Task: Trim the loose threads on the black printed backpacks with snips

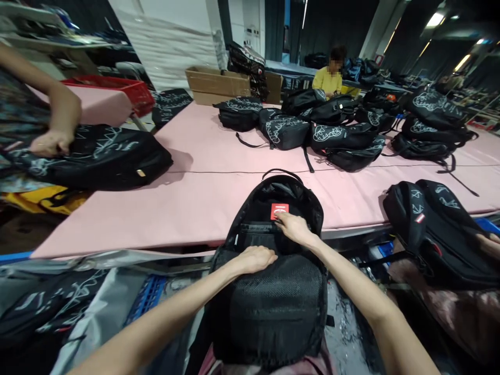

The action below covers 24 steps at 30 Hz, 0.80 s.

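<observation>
A black backpack (275, 299) lies opened in front of me, its lower part toward my body and its top on the pink table edge. My left hand (255, 259) is closed on the upper edge of its mesh-covered panel, fingertips partly hidden. Higher up inside the bag, my right hand (296, 228) is closed with thumb and finger together at the lower edge of a red label (280, 209). What those fingers pinch, if anything, is too small to make out. The bag's top handle (282, 171) arches beyond the label.
Several black backpacks with white line patterns (285, 130) lie across the pink table (187, 203). At left, a co-worker's hand (52, 141) rests on another backpack (128, 159). One more backpack (441, 229) is at right, beside another person's hand. A cardboard box (216, 86) stands behind.
</observation>
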Motion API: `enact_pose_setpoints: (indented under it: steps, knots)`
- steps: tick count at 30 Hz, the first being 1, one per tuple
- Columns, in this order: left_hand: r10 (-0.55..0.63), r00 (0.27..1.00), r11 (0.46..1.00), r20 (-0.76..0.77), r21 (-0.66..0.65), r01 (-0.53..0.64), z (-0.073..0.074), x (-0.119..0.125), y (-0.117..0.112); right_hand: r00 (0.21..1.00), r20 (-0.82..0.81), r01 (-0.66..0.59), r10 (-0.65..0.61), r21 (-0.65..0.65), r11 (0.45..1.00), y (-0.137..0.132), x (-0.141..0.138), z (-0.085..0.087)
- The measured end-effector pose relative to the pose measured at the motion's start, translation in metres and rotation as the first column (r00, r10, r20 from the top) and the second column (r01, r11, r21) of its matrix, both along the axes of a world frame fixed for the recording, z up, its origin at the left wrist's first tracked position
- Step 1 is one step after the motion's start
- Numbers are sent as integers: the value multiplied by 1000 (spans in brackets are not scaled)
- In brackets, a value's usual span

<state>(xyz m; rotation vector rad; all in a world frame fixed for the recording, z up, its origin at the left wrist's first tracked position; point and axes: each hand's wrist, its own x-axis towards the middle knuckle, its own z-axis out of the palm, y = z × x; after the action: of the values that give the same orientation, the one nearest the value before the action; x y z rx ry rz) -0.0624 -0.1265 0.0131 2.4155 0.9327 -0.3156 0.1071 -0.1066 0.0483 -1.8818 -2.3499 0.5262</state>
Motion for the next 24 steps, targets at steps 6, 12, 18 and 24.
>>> enact_pose_setpoints:
  steps: [6,12,18,24]
  knots:
    - [187,982,982,28,4,-188,-5,-24,-4,989,138,-37,54,-124,992,20,-20,-34]
    - [415,909,909,44,-48,-413,-25,-33,10,971,220,141,-93,-214,967,16,15,-62]
    - [684,717,677,135,250,-692,-43,-36,24,974,184,172,-130,-233,957,24,14,-75]
    - [722,691,685,-43,192,-703,-56,-39,44,978,166,159,-124,-218,963,23,14,-78]
